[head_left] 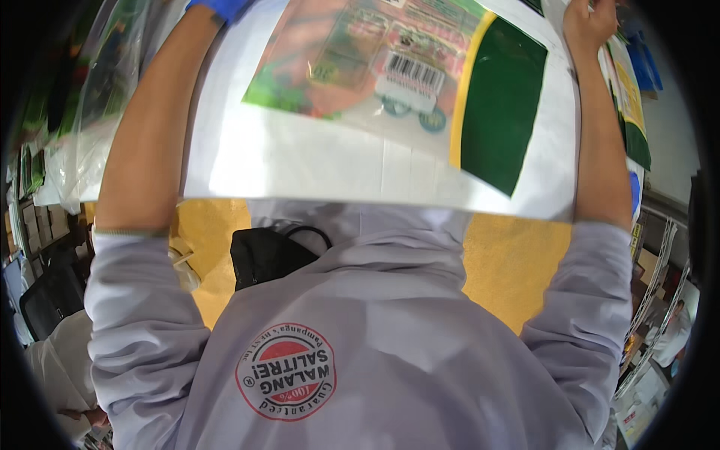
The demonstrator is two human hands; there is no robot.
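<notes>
In the head view, a printed plastic pouch (352,67) with a green end lay on the white bench (315,157). The left hand (219,9), blue-covered, and right hand (591,26) met the upper edge; their grip could not be told. Yellow floor (506,262) showed below, wire shelving (660,285) rightward, clear plastic (82,142) leftward.

Both forearms (150,142) stretch far, spread wide; the left hand (219,9) (mostly cut off, blue-covered) is far left, the bare right hand (589,30) far right, curled.
</notes>
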